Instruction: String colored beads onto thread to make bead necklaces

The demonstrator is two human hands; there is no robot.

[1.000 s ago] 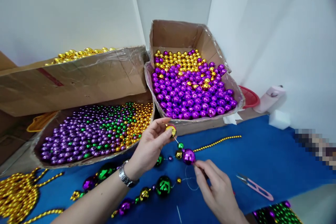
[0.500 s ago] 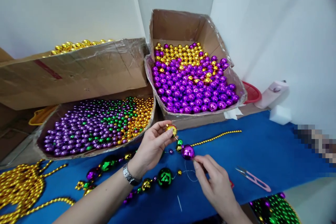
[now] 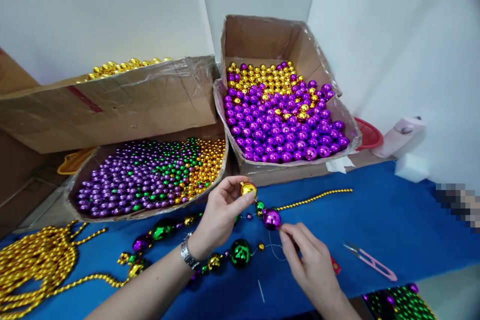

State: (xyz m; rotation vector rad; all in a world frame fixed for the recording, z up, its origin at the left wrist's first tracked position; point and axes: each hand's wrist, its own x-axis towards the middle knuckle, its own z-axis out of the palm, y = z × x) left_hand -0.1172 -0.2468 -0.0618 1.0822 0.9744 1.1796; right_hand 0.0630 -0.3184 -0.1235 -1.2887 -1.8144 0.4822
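Observation:
My left hand [image 3: 219, 210], with a metal watch on its wrist, pinches a shiny gold bead [image 3: 248, 190] between thumb and fingers. Below it hang a small green bead [image 3: 260, 205] and a large purple bead [image 3: 272, 219], threaded in a row. My right hand [image 3: 309, 260] is closed at the purple bead's lower right edge, its fingertips pinching the thin clear string [image 3: 276, 255], which loops beneath. On the blue cloth behind and under my left arm lies the strung bead necklace, with a large green bead [image 3: 240, 253] and a small gold bead [image 3: 261, 246] near the string.
An open carton [image 3: 255, 166] of purple and gold beads stands at the back. Left of it, another carton [image 3: 71, 205] holds smaller beads. Gold bead strands [image 3: 41, 265] lie at left, a short gold chain [image 3: 318, 198] ahead, pink-handled thread snips [image 3: 371, 261] at right.
The whole view has shifted slightly, so things sit a little further right. Both hands keep their hold, and the gold bead has turned slightly in my left fingers.

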